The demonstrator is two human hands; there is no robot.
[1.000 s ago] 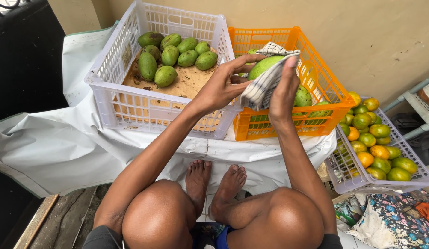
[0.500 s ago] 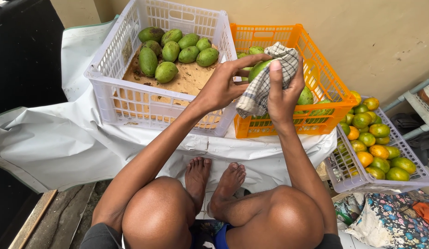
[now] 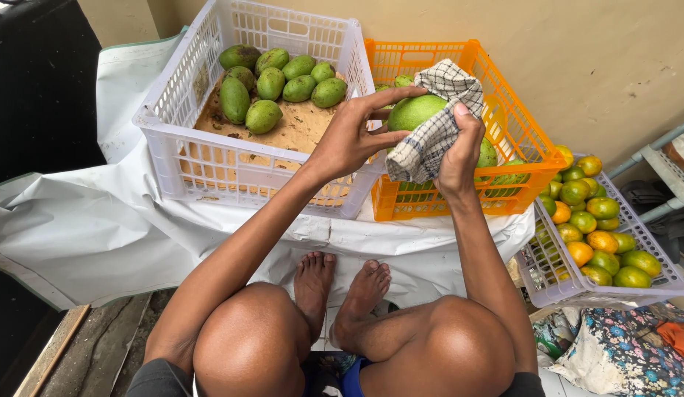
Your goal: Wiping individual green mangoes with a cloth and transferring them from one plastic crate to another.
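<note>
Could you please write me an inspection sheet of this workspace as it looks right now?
Surface: white plastic sheet spread under the crates, wrinkled, draped over the front edge.
Job's things: green mango held above the orange crate; checked cloth wrapped against its right side.
Clutter: white crate with several green mangoes on a brown liner; small pale crate of green and orange citrus fruit; patterned fabric on the floor.
Hands: left hand grips the mango; right hand presses the cloth on it.
Cables: nothing seen.
Surroundings: beige wall behind; person squatting, barefoot.
</note>
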